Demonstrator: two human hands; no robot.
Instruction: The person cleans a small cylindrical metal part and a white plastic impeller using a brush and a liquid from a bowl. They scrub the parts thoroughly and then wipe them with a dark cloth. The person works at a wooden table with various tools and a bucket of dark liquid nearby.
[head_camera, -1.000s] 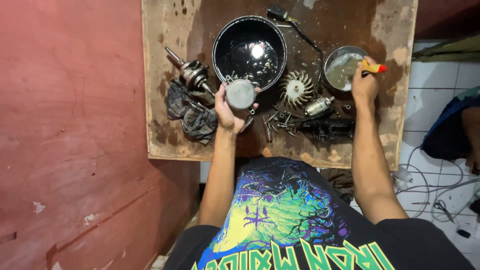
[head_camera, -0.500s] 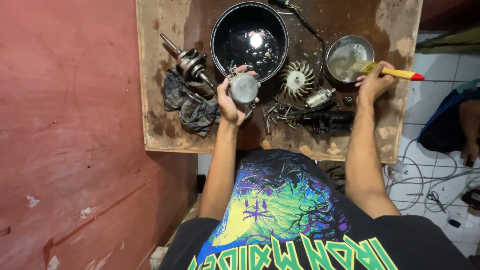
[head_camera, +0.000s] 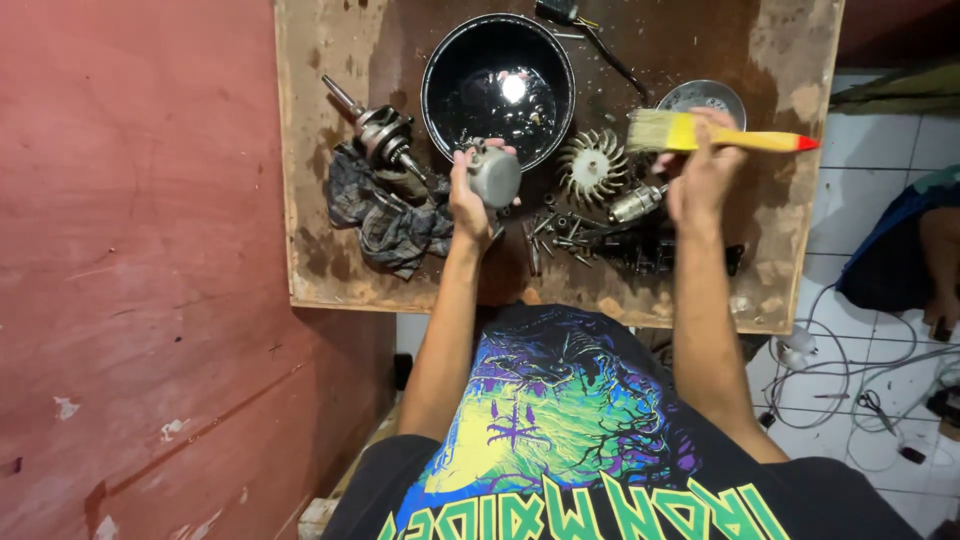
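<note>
My left hand (head_camera: 467, 203) grips a round grey metal engine part (head_camera: 494, 175), held just below a black bowl (head_camera: 437, 62) of dark liquid. My right hand (head_camera: 700, 178) holds a paintbrush (head_camera: 680, 132) with a yellow handle and red tip. Its bristles point left, above a pale finned fan wheel (head_camera: 592, 167). The brush hangs between the metal part and a small steel bowl (head_camera: 702, 96) at the right.
On the stained wooden board (head_camera: 330, 270) lie a crankshaft (head_camera: 380, 130), a dark rag (head_camera: 385, 222), several bolts (head_camera: 560, 238), a small silver motor (head_camera: 637, 203) and a black part (head_camera: 655, 252). A red wall is on the left. Tiled floor with cables (head_camera: 860, 385) is on the right.
My right hand lifted the brush out of the steel bowl and carried it left toward the metal part. My left hand tilted the metal part.
</note>
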